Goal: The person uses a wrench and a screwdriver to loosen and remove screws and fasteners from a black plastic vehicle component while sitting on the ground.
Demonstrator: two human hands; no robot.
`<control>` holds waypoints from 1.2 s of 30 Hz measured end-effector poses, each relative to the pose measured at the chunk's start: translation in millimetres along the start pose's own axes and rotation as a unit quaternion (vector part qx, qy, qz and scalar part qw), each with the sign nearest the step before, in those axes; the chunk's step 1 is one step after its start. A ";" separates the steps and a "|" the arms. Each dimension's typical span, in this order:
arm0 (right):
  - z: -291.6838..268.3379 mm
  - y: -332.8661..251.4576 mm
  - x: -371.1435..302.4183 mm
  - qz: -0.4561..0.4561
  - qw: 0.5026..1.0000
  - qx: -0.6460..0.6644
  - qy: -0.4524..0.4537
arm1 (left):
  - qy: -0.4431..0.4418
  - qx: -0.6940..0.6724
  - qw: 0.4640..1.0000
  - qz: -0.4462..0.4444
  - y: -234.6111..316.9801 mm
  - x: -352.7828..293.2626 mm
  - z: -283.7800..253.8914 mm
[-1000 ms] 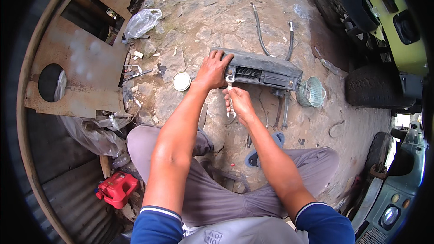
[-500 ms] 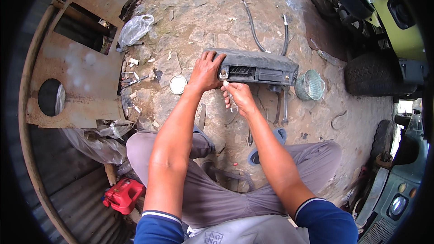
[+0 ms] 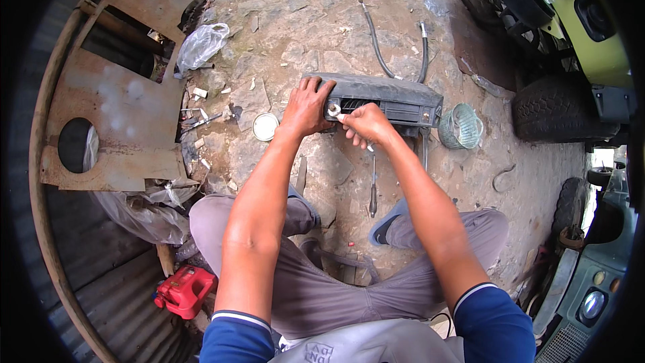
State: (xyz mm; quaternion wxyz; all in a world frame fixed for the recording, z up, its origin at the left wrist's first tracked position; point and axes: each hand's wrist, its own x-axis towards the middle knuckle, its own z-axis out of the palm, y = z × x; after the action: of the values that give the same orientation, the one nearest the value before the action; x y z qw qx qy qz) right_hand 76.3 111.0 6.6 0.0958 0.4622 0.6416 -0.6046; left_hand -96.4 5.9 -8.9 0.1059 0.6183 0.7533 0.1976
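Note:
A long black plastic vent unit (image 3: pixel 403 99) with a slatted opening lies on the ground in front of me. My left hand (image 3: pixel 308 106) grips its left end, fingers over the top edge. In my right hand (image 3: pixel 368 124) is a wrench (image 3: pixel 334 110). Its pale metal head sits at the unit's front left corner, around or against a fitting that I cannot make out. Curled fingers hide most of the wrench's handle. Below the unit lies a screwdriver (image 3: pixel 373 198), and another metal tool (image 3: pixel 425 149) sticks out from under its right part.
A green mesh basket (image 3: pixel 461 128) stands right of the unit, a round white lid or tin (image 3: pixel 265 126) left of it. Two black hoses (image 3: pixel 424 54) lie beyond. At left are a rusty panel (image 3: pixel 127 114), plastic bag (image 3: pixel 201 46) and red jerrycan (image 3: pixel 186 292). Vehicles (image 3: pixel 564 111) stand at right.
My right hand has moved right and slightly up, swinging the wrench's handle toward the right. The screwdriver shows more fully. My left hand and the unit stay in place.

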 end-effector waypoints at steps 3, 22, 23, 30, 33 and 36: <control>-21.0 -37.6 -1.8 -0.018 0.982 -0.189 -0.016 | -0.002 0.006 1.000 -0.001 -1.1 -3.2 -0.8; -15.3 0.4 -19.9 -0.038 0.998 -0.052 -0.008 | -0.009 -0.003 1.000 0.001 1.4 0.3 -1.3; 1.2 21.7 -15.7 -0.051 0.998 0.015 0.029 | -0.006 -0.002 1.000 0.001 2.2 0.6 -1.4; 82.5 43.9 -14.5 -0.074 0.939 0.327 0.075 | -0.004 0.000 1.000 -0.005 1.0 -2.6 0.4; 93.6 34.5 -11.7 -0.069 0.919 0.373 0.106 | 0.007 0.007 1.000 0.004 -1.3 -1.1 4.7; 86.7 27.2 -15.6 -0.043 0.942 0.315 0.109 | 0.002 0.004 1.000 0.001 -0.6 -4.0 3.8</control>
State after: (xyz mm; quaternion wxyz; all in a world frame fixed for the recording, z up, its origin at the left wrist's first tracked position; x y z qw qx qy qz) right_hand 66.4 24.4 -23.2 -0.1512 0.5038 0.4440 -0.7254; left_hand -94.6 2.5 -12.9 0.1017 0.6189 0.7537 0.1962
